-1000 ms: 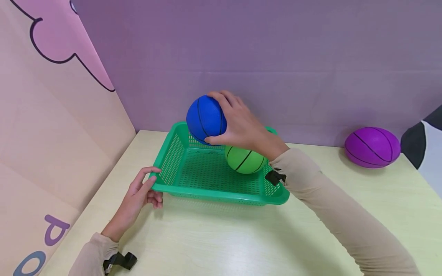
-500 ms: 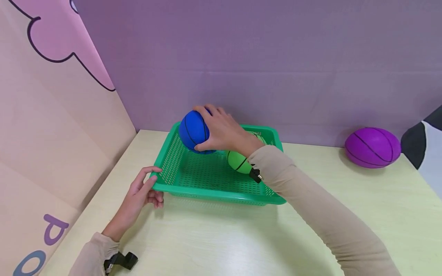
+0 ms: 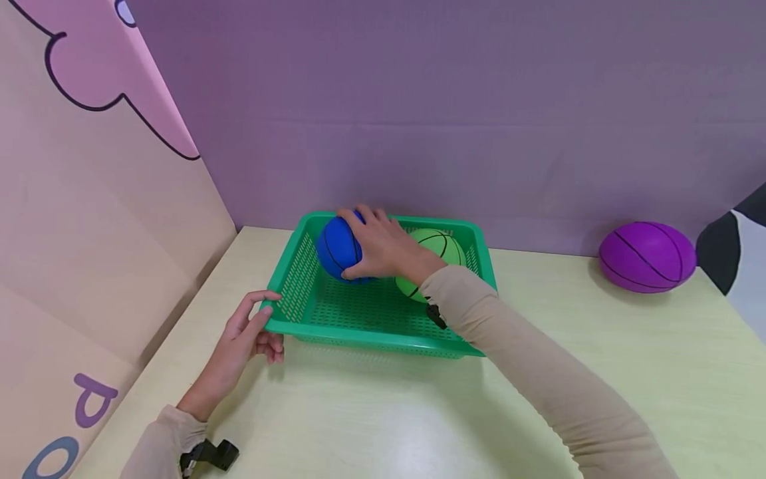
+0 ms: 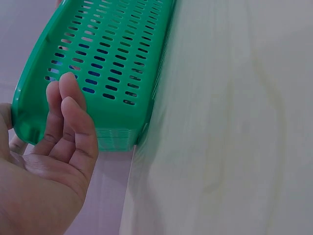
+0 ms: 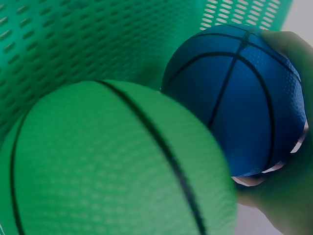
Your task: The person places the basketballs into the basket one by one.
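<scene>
In the head view a blue toy basketball (image 3: 338, 249) with black seams is low inside the back left of a green plastic basket (image 3: 383, 336). My right hand (image 3: 383, 245) grips it from the right, thumb in front and fingers over the top. Beside it in the basket lies a light green ball (image 3: 439, 247), partly covered by my right wrist. My left hand (image 3: 239, 339) pinches the basket's front left corner rim between thumb and index finger. In the left wrist view its other fingers (image 4: 73, 122) curl loosely beside the slotted wall.
A purple ball (image 3: 647, 257) rests on the pale table (image 3: 383, 412) at the back right. A purple wall panel (image 3: 449, 120) stands right behind the basket. A printed light panel (image 3: 108, 233) rises along the table's left edge.
My right hand has lowered the blue basketball from above the back rim down into the basket, ending slightly further left. My left hand keeps its place on the rim.
</scene>
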Demonstrator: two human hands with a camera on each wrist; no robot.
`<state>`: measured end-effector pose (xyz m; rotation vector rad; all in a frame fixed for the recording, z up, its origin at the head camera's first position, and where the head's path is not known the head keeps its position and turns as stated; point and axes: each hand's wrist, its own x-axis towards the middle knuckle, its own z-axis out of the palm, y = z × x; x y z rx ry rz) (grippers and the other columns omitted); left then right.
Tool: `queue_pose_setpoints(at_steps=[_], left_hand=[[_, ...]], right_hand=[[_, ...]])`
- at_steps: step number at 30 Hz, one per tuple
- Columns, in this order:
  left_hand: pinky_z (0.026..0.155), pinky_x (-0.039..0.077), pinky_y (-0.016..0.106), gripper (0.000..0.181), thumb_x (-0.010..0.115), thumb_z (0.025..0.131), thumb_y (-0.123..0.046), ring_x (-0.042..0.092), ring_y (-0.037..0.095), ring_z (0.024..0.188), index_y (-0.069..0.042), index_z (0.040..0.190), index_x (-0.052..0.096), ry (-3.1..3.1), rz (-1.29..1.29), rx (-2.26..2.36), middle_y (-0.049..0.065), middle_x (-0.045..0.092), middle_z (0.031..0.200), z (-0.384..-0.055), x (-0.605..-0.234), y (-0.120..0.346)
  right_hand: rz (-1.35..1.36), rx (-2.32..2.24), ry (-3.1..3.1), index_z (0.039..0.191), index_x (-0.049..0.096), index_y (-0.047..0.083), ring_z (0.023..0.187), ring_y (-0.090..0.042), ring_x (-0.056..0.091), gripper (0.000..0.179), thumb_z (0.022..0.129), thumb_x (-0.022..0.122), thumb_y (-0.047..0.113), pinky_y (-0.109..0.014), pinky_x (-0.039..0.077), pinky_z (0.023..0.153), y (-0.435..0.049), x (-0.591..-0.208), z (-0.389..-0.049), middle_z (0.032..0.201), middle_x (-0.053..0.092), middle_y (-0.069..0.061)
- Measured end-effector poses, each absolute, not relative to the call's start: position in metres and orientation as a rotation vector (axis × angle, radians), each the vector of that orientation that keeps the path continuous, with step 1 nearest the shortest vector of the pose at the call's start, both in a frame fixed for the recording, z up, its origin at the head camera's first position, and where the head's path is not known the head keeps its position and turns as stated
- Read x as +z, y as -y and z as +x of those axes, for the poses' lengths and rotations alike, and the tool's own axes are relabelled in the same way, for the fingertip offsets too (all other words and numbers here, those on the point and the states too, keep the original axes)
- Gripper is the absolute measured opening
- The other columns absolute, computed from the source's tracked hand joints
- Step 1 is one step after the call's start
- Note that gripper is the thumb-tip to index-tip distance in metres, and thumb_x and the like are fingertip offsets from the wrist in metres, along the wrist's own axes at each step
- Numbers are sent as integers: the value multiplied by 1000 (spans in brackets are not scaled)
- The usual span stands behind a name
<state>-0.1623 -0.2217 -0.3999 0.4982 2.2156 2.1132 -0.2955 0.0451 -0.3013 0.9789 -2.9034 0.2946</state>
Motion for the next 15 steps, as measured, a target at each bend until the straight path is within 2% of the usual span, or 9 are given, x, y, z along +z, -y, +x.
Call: queue_pose_setpoints(at_steps=[15], left_hand=[[51, 54, 36, 32, 36, 111, -26, 63, 32, 55, -8, 137, 38, -2209, 540, 2114, 15, 60, 68, -167, -402, 224]], right_hand=[[1035, 228, 2883, 158, 22, 22, 136, -41, 35, 108, 75, 80, 60, -60, 42, 102, -42, -329, -298, 155, 27, -14]])
